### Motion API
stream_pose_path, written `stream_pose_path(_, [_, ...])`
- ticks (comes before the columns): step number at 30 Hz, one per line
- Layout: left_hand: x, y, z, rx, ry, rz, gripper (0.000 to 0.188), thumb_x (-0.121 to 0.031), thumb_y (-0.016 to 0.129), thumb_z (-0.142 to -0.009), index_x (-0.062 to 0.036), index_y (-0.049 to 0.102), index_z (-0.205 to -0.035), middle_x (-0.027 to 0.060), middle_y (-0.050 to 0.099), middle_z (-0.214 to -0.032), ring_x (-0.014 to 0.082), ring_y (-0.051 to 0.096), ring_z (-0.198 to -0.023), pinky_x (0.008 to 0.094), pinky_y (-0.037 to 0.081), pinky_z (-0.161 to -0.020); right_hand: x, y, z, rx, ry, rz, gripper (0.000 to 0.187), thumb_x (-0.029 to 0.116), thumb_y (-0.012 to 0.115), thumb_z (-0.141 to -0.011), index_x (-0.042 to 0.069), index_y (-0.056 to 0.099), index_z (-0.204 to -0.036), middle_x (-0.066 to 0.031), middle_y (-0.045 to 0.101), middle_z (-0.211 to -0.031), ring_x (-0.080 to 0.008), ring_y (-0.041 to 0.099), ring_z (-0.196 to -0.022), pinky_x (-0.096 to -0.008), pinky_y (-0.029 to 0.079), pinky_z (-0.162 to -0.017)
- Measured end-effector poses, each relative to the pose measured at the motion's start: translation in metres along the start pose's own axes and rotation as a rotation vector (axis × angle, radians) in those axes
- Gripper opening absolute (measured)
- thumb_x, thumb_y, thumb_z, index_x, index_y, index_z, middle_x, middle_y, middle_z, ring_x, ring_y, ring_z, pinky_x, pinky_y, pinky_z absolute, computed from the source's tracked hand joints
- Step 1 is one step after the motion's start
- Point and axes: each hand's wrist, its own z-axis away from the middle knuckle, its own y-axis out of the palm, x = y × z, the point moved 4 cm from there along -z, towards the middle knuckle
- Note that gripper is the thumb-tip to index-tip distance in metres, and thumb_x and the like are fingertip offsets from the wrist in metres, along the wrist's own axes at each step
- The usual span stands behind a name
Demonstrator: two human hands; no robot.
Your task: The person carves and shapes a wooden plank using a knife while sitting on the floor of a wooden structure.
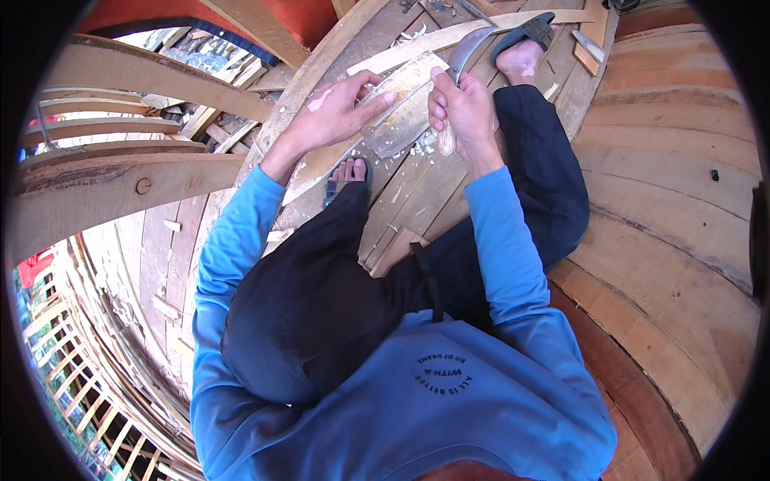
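My right hand (464, 112) is closed around the wooden handle (446, 143) of a knife with a curved, sickle-like blade (465, 53); the blade rises above my fist and bends to the right. My left hand (341, 112) has its thumb stretched out and its fingers apart, beside a pale piece of wood (407, 78) between my feet. Whether the thumb touches that wood I cannot tell. Under it lies a flat, worn wooden block (399, 132), with light shavings (425, 144) scattered around.
Plank flooring (413, 200) lies beneath me, with a long curved strip (457, 34) beyond the knife. My sandalled feet (350, 172) flank the wood. A curved plank wall (666, 160) rises at right; thick ribs (120, 188) stand at left. A small wood block (395, 252) lies near my legs.
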Motion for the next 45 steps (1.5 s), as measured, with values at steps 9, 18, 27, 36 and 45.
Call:
stream_pose_path(9, [0.054, 0.034, 0.074, 0.126, -0.155, 0.010, 0.076, -0.033, 0.081, -0.083, -0.0089, 0.040, -0.142, 0.0253, 0.065, -0.114, 0.0416, 0.065, -0.109, 0.0477, 0.049, -0.093, -0.065, -0.064, -0.013, -0.274, 0.193, -0.191, 0.022, 0.016, 0.057, -0.102, 0.005, 0.048, -0.085, 0.0001, 0.045, -0.064, -0.0103, 0.045, -0.051, -0.0269, 0.037, -0.039])
stream_pose_path(18, [0.055, 0.005, 0.118, 0.401, -0.199, 0.703, 0.074, -0.018, 0.075, -0.085, -0.0045, 0.040, -0.149, 0.0158, 0.061, -0.126, 0.0243, 0.061, -0.112, 0.0393, 0.049, -0.089, -0.138, -0.106, -0.034, -0.362, 0.451, -0.105, 0.016, 0.012, 0.055, -0.100, 0.003, 0.051, -0.088, -0.0018, 0.048, -0.065, -0.0122, 0.045, -0.049, -0.0293, 0.039, -0.040])
stream_pose_path(27, [0.026, -0.007, 0.088, -0.196, 0.156, 0.330, 0.034, -0.009, 0.074, -0.087, -0.0074, 0.070, -0.120, 0.0101, 0.057, -0.131, 0.0218, 0.057, -0.116, 0.0367, 0.046, -0.100, -0.167, -0.072, -0.044, -0.352, 0.565, -0.128, 0.016, 0.012, 0.058, -0.098, 0.000, 0.052, -0.088, -0.0038, 0.049, -0.067, -0.0146, 0.048, -0.050, -0.0312, 0.041, -0.040])
stream_pose_path(36, [0.029, -0.012, 0.022, -0.409, 0.087, 0.441, 0.023, -0.015, 0.066, -0.099, 0.0000, 0.073, -0.114, 0.0089, 0.076, -0.106, 0.0149, 0.069, -0.097, 0.0305, 0.055, -0.088, -0.137, -0.060, -0.007, -0.052, 0.581, 0.400, 0.034, 0.009, 0.047, -0.100, -0.002, 0.042, -0.131, -0.0061, 0.052, -0.075, -0.0129, 0.048, -0.054, -0.0307, 0.043, -0.043])
stream_pose_path(45, [0.041, -0.010, 0.005, -0.397, 0.098, 0.483, 0.019, -0.009, 0.070, -0.095, 0.0035, 0.072, -0.109, 0.0102, 0.076, -0.106, 0.0124, 0.069, -0.098, 0.0281, 0.054, -0.088, -0.131, -0.066, 0.051, 0.063, 0.566, 0.625, 0.057, 0.011, 0.042, -0.099, 0.017, 0.033, -0.155, -0.0073, 0.058, -0.081, -0.0135, 0.051, -0.053, -0.0309, 0.044, -0.044])
